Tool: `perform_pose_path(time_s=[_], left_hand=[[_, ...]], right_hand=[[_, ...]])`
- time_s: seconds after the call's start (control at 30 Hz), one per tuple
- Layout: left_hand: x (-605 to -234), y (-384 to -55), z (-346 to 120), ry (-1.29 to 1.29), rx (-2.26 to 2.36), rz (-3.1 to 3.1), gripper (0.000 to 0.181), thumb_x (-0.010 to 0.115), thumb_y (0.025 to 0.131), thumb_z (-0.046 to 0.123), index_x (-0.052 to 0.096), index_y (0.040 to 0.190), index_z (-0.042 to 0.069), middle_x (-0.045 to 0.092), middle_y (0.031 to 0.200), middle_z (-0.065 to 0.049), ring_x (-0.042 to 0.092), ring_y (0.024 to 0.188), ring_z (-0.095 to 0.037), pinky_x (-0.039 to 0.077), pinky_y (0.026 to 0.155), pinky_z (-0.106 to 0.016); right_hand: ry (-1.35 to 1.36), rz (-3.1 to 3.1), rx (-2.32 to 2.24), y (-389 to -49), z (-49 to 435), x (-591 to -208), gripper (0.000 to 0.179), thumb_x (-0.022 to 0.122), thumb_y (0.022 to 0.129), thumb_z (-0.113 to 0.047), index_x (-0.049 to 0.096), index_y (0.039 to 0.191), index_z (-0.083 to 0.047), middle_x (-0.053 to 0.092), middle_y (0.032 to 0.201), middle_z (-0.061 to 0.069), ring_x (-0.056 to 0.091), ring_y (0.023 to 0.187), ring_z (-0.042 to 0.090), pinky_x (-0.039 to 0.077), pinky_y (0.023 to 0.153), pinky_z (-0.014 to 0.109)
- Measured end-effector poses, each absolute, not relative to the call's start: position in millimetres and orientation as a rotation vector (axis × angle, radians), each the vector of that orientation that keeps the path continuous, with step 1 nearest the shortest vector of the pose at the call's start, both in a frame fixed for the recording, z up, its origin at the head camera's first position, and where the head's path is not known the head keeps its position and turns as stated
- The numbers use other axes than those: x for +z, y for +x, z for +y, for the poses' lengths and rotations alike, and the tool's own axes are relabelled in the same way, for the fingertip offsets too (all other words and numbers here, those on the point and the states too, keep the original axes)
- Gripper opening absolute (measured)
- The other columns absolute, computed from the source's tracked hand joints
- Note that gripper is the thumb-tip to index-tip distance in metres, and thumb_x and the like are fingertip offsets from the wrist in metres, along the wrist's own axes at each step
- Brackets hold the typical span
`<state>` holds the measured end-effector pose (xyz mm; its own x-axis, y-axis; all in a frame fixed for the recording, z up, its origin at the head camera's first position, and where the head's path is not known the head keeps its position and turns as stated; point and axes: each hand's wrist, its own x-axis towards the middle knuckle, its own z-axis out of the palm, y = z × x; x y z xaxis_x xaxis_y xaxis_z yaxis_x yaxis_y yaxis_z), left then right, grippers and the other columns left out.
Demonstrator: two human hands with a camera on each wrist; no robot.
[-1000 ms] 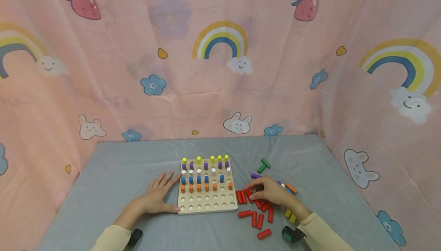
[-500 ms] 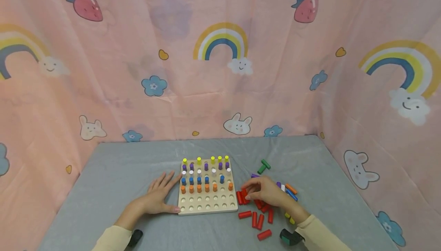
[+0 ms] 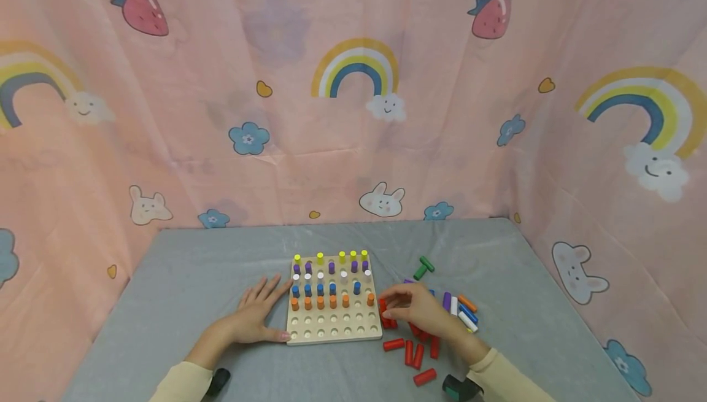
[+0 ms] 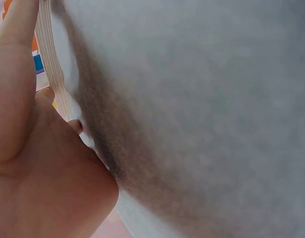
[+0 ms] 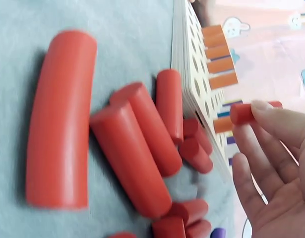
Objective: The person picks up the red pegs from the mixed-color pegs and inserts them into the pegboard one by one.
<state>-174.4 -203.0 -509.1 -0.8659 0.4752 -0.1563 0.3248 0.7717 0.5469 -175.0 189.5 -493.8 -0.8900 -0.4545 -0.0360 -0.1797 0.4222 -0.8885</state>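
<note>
My right hand (image 3: 422, 310) pinches a red peg (image 5: 240, 114) between thumb and fingers, just off the right edge of a wooden pegboard (image 3: 326, 324). In the right wrist view the peg lies crosswise under the thumb, above the other red pegs (image 5: 130, 156). My left hand (image 3: 251, 317) lies with fingers spread on the table, thumb and forefinger against the board's left edge. Yellow, purple, white, blue and orange pegs (image 3: 333, 301) stand upright in rows on the board, with some holes bare between them. The two front rows hold no pegs.
Loose red pegs (image 3: 424, 377) lie on the grey table right of the board. Beyond the right hand are purple, white, blue and orange pegs (image 3: 466, 303); farther back lie two green pegs (image 3: 426, 263). A pink patterned curtain (image 3: 309, 175) hangs behind the table.
My right hand has moved left toward the board, picking up a red peg from beside it. White and blue pegs near the wrist are now uncovered. The left hand stays put.
</note>
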Motion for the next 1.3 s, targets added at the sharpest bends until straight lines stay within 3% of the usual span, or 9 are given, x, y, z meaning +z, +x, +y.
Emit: perform_pose_path(time_s=[0.13, 0.4, 0.87, 1.1, 1.3], left_hand=[[-508, -175, -202, 0.588, 0.709, 2.689, 0.110, 0.079, 0.074, 0.058, 0.023, 0.158, 0.017, 0.012, 0.166, -0.022, 0.005, 0.151, -0.052, 0.004, 0.115, -0.075], [-513, -176, -204, 0.620, 0.763, 2.681, 0.110, 0.077, 0.073, 0.063, 0.022, 0.159, 0.020, 0.013, 0.165, -0.024, 0.004, 0.150, -0.054, 0.002, 0.113, -0.076], [-508, -175, -202, 0.590, 0.700, 2.680, 0.110, 0.078, 0.075, 0.059, 0.020, 0.159, 0.018, 0.010, 0.166, -0.022, 0.003, 0.151, -0.052, 0.004, 0.115, -0.075], [-514, -176, -204, 0.612, 0.749, 2.682, 0.112, 0.077, 0.073, 0.063, 0.021, 0.159, 0.018, 0.011, 0.166, -0.022, 0.003, 0.151, -0.052, 0.002, 0.114, -0.075], [-526, -179, -206, 0.607, 0.790, 2.689, 0.111, 0.077, 0.073, 0.063, 0.019, 0.159, 0.023, 0.010, 0.167, -0.018, 0.001, 0.153, -0.048, 0.000, 0.116, -0.072]], right_hand=[[-0.547, 2.397, -1.507, -173, 184, -493, 0.030, 0.076, 0.087, -0.019, 0.072, 0.113, -0.007, 0.073, 0.108, 0.014, 0.067, 0.087, 0.006, 0.056, 0.077, 0.021], [-0.536, 2.485, -1.520, -165, 169, -495, 0.016, 0.075, 0.087, -0.014, 0.074, 0.102, -0.008, 0.075, 0.099, 0.010, 0.065, 0.083, 0.005, 0.055, 0.072, 0.020], [-0.864, 2.626, -1.248, -156, 143, -500, 0.024, 0.081, 0.082, -0.021, 0.076, 0.105, -0.014, 0.071, 0.093, 0.001, 0.056, 0.073, 0.002, 0.049, 0.063, 0.018], [-0.911, 2.693, -1.137, -156, 134, -501, 0.024, 0.082, 0.081, -0.023, 0.077, 0.104, -0.018, 0.072, 0.098, -0.007, 0.063, 0.088, 0.006, 0.050, 0.076, 0.019], [-0.976, 2.711, -1.033, -156, 127, -500, 0.021, 0.081, 0.082, -0.022, 0.078, 0.103, -0.019, 0.073, 0.099, -0.007, 0.061, 0.086, 0.006, 0.049, 0.072, 0.016]])
